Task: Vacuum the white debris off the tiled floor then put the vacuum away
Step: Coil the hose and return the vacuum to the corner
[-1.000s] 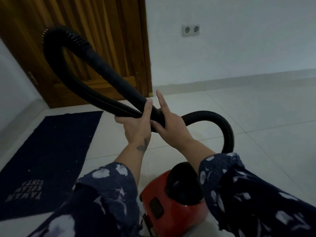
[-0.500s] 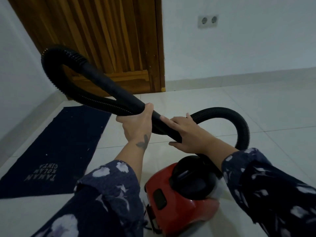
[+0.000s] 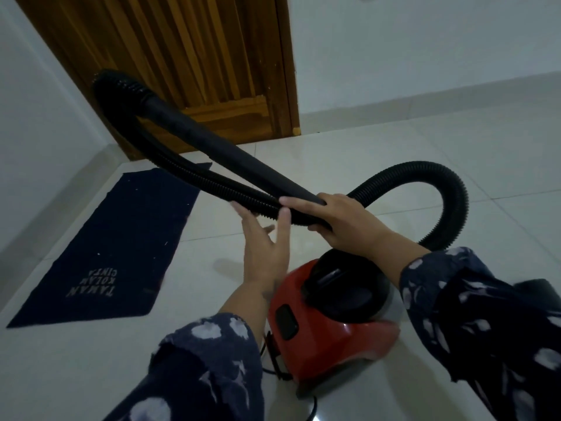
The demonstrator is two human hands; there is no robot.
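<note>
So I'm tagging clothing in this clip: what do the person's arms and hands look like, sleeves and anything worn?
Both arms wear loose dark navy sleeves printed with scattered white blotches, ending at the forearms. The left hand and right hand are bare, with no gloves; no rings or watch show. A dark mark sits near the left wrist, too blurred to make out.

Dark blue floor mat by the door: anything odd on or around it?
The dark blue rectangular floor mat lies askew to the tile lines, and small white specks dot its surface. Its far corner near the brown wooden door is hidden behind the looped black ribbed vacuum hose.
</note>
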